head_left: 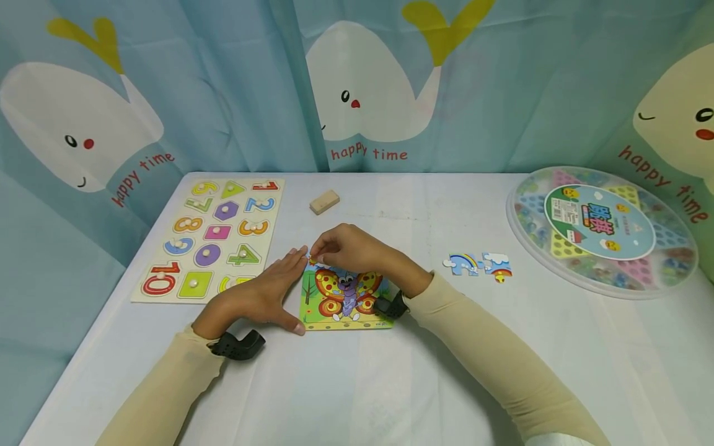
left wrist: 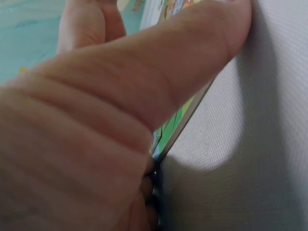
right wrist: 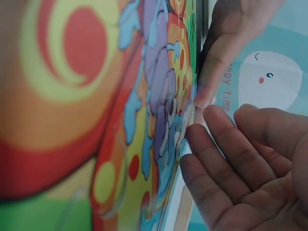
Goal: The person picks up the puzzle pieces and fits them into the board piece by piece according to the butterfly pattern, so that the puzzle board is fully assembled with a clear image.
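A butterfly jigsaw puzzle (head_left: 347, 297) in a thin board frame lies on the table before me. My left hand (head_left: 262, 291) spans its left side, with the thumb at the near left corner and the outstretched fingertips at the far left corner. Over the puzzle's far left part reaches my right hand (head_left: 348, 248), its fingertips touching down near that same corner. The right wrist view shows these right fingers (right wrist: 209, 187) fairly straight against the puzzle's far edge, the thumb apart from them. Two loose jigsaw pieces with a rainbow (head_left: 464, 264) and clouds (head_left: 496, 260) lie to the right.
Left of the puzzle lies a number and shape peg board (head_left: 209, 282). A small wooden block (head_left: 325, 202) sits behind the puzzle. At the back right rests a round Chinese checkers box (head_left: 602, 229). A blue whale-print curtain (head_left: 474, 118) hangs along the table's far edge.
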The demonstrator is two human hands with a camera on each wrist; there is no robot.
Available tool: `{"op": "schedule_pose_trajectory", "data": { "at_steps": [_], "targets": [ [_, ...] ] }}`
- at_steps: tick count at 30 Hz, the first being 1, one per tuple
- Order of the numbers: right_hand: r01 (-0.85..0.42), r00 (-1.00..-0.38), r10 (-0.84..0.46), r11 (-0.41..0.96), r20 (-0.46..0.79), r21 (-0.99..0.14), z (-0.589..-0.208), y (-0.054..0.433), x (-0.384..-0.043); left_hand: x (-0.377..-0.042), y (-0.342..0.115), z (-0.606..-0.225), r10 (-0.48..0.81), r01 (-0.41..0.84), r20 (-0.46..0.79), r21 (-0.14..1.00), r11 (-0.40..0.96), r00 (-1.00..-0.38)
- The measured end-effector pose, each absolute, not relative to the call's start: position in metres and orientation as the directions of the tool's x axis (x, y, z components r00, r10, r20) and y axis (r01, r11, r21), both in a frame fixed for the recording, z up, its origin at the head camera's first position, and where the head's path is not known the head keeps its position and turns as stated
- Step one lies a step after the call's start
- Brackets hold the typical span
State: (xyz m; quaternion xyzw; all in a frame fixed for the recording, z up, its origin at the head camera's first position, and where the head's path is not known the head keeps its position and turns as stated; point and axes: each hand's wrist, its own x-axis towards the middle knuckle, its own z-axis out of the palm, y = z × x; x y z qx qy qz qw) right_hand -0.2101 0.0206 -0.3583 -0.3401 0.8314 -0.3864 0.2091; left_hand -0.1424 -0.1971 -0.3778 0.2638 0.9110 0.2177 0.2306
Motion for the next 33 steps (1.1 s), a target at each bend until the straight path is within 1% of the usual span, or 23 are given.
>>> {"op": "schedule_pose_trajectory", "data": {
  "at_steps": [5,12,21,33],
  "targets": [
    [-0.41,-0.684,-0.725,0.472,-0.079,-0.781,-0.359,0.022,-0.209,-0.143,-0.196,-0.376,0.576,0.378,-0.309,0.512,0.772,-0.757],
    [-0.416,-0.676,-0.735,0.44,-0.053,-0.796,-0.358,0.024,-0.208,-0.143,-0.196,-0.377,0.571,0.376,-0.308,0.509,0.775,-0.761],
    [-0.389,-0.695,-0.717,0.424,-0.041,-0.818,-0.358,0.034,-0.208,-0.143,-0.196,-0.377,0.565,0.372,-0.311,0.503,0.78,-0.764],
    [-0.334,-0.729,-0.682,0.436,-0.064,-0.836,-0.351,0.063,-0.209,-0.142,-0.197,-0.378,0.577,0.37,-0.31,0.524,0.767,-0.756]
  ]
}}
